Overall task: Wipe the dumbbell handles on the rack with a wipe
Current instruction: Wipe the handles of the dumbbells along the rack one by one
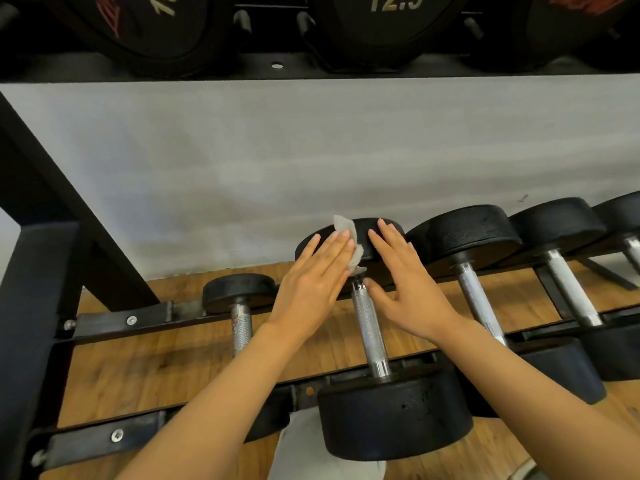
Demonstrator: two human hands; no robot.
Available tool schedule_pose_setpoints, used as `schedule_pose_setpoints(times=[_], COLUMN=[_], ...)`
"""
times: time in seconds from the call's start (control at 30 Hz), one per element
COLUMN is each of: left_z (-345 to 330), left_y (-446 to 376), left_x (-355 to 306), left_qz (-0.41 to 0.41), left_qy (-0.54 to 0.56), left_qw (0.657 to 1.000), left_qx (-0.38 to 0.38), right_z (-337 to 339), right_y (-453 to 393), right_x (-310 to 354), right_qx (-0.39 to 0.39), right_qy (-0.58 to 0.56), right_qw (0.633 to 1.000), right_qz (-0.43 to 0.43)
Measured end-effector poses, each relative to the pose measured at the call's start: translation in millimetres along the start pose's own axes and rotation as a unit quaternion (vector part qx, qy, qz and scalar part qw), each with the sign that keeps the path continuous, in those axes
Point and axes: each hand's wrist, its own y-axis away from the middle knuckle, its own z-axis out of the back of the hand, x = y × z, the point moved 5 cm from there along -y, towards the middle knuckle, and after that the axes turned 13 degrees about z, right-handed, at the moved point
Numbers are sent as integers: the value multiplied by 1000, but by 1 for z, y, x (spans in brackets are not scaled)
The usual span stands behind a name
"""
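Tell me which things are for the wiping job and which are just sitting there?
For the job: wipe, left hand, right hand, dumbbell handles, lower rack.

Just there: upper-shelf dumbbells, grey wall, wooden floor.

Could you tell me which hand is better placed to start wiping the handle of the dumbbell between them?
Probably the left hand: the wipe is already under its straight fingers, just above the top of the handle. The right hand lies open beside the handle and holds nothing.
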Motion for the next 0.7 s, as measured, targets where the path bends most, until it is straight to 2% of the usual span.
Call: schedule_pose_setpoints(times=[0.07, 0.17, 0.5, 0.7], left_z=[1, 2, 6, 7], left_y=[-6, -14, -11, -1], left_x=[-5, -4, 18, 29], left_qz=[-23, -19, 1, 10], left_qy=[-9, -15, -15, -18], left_qw=[1000, 1000, 1000, 999], left_qx=[-4, -11, 26, 44], right_z=[7, 16, 20, 4], right_y=[-3, -9, -25, -27], right_x=[9, 21, 19, 34], right_qx=[-14, -48, -87, -23], right_qy=[2, 65, 158, 185], right_qw=[999, 992, 973, 959], right_qz=[35, 98, 146, 213])
